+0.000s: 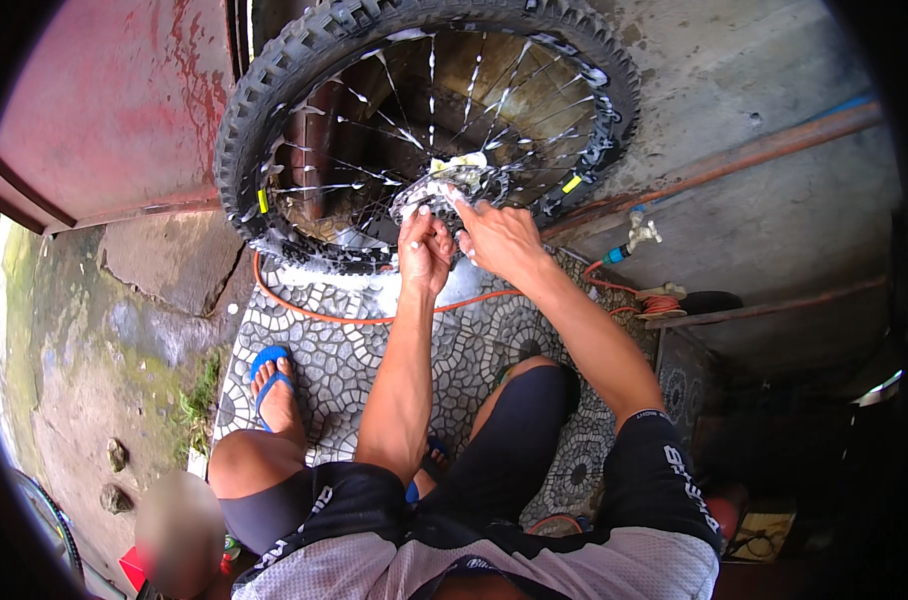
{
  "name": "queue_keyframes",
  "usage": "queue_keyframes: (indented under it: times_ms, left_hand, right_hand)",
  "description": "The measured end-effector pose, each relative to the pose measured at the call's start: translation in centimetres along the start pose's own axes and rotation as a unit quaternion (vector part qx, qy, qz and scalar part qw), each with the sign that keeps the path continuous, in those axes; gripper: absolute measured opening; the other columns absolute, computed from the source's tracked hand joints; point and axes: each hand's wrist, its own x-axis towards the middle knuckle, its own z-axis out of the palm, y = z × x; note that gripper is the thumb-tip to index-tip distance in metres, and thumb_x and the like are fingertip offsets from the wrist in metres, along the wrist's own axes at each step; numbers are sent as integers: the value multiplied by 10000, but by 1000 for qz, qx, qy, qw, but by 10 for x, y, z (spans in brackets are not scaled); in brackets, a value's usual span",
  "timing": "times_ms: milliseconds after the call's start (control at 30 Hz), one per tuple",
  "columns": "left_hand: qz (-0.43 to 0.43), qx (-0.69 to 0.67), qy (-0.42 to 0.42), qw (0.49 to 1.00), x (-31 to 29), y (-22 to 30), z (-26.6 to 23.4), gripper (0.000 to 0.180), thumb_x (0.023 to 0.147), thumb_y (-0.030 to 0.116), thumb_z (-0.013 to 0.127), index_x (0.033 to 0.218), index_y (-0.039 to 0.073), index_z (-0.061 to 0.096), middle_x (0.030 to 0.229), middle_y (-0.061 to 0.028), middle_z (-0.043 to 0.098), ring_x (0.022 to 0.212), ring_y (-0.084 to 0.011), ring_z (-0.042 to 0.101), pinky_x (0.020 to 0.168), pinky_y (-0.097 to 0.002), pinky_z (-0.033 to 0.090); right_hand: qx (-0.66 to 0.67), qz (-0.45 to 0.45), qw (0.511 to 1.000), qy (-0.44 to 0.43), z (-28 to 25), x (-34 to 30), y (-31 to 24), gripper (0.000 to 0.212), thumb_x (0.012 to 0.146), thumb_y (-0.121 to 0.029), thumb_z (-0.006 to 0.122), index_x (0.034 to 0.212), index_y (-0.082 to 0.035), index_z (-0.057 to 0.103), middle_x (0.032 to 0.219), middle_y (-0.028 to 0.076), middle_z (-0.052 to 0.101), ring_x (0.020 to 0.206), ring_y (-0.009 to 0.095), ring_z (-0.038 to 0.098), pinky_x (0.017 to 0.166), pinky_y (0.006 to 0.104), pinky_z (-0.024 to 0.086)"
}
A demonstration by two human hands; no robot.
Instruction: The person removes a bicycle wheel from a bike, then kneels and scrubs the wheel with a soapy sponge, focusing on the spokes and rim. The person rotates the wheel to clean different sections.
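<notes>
A bicycle wheel [626, 95] with a knobby black tyre stands tilted in front of me, white suds over its spokes and rim. At its hub is a metal brake disc [402, 203], partly covered by foam and my fingers. My left hand [424, 250] is closed, its fingertips at the disc's lower edge. Just right of it, my right hand [502, 238] reaches its index finger onto the foamy hub area, the other fingers bent. A pale yellow sponge-like piece [458, 163], heaped with suds, sits at the hub above the fingertips.
An orange hose [374, 320] curves over the pebble-patterned tiles [324, 365] below the wheel. A tap [642, 232] with a blue connector is on the right wall, near coiled hose [659, 303]. A red metal panel [134, 110] stands left. Another person [179, 535] is at lower left.
</notes>
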Motion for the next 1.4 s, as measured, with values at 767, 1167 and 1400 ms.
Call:
queue_keyframes:
  times_ms: [767,1167,1400]
  left_hand:
    - [95,366,33,925,13,-1,0,167,1028,205,699,1006,40,711,642,-22,650,430,-80,506,394,-237,375]
    - [29,296,33,954,15,-2,3,170,1023,198,699,1001,30,700,661,-26,644,445,-102,510,411,-248,382]
    - [70,353,73,930,3,-15,3,171,1023,180,705,984,17,737,653,-13,648,426,-73,496,387,-245,371]
  right_hand:
    - [-61,-25,995,69,10,16,4,447,926,-255,657,1353,-123,655,858,154,722,690,329,748,586,465,576]
    - [88,45,995,8,1,13,14,524,941,-341,710,1395,-100,608,1088,198,734,985,401,731,839,538,566]
    - [124,55,991,20,3,4,19,572,952,-388,701,1490,-244,569,1169,181,672,1023,421,706,881,557,549]
